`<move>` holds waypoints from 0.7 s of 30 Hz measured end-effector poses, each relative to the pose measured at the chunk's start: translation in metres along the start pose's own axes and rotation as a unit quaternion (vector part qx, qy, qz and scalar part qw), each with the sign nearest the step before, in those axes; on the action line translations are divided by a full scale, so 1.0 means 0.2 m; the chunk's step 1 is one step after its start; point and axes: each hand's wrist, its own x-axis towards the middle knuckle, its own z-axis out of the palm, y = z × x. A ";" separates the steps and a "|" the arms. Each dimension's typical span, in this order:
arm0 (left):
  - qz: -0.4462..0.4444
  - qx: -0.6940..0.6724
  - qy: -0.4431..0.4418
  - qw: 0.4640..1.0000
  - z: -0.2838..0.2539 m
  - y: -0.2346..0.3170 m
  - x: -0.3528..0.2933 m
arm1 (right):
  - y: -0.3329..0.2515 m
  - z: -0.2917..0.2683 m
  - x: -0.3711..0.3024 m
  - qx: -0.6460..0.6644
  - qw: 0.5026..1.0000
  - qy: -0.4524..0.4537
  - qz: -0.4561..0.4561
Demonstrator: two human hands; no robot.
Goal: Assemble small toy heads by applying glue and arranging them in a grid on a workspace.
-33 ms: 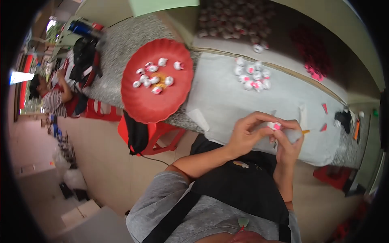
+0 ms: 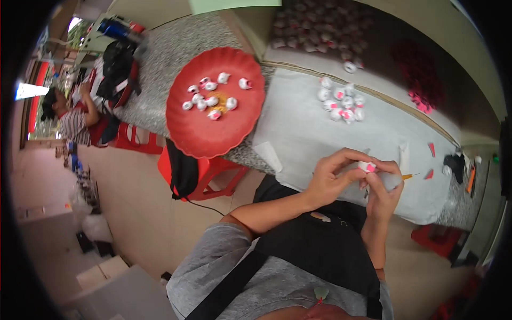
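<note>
Over the near edge of the white cloth [image 2: 298, 128], my left hand [image 2: 337, 178] is closed, pinching a small round white piece [image 2: 367, 167] with a pink patch. The fingers of my right hand [image 2: 383, 197] meet the same piece from the other side. Tucked in that right hand is a small translucent squeeze bottle [image 2: 393, 182], its yellow needle tip [image 2: 409, 176] pointing out to the right. Fingers partly hide both the piece and the bottle. Beyond my hands, a cluster of similar white and pink pieces [image 2: 348, 101] lies on the cloth.
A red scalloped tray [image 2: 186, 130] at the left holds several such pieces. More lie heaped on the shelf [image 2: 320, 26], near a dark pink pile [image 2: 418, 80]. Pink scraps [image 2: 431, 149] and an orange-handled tool [image 2: 471, 180] are at right. A person [image 2: 74, 120] sits far left.
The whole view has shifted slightly, so the tray and cloth appear a little further right. Both hands keep their hold on the piece, and the bottle stays in my right hand.
</note>
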 end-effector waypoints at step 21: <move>0.196 0.732 -0.027 0.652 -0.13 0.15 0.37 | -0.05 -0.14 0.05 -0.127 0.992 -0.006 0.014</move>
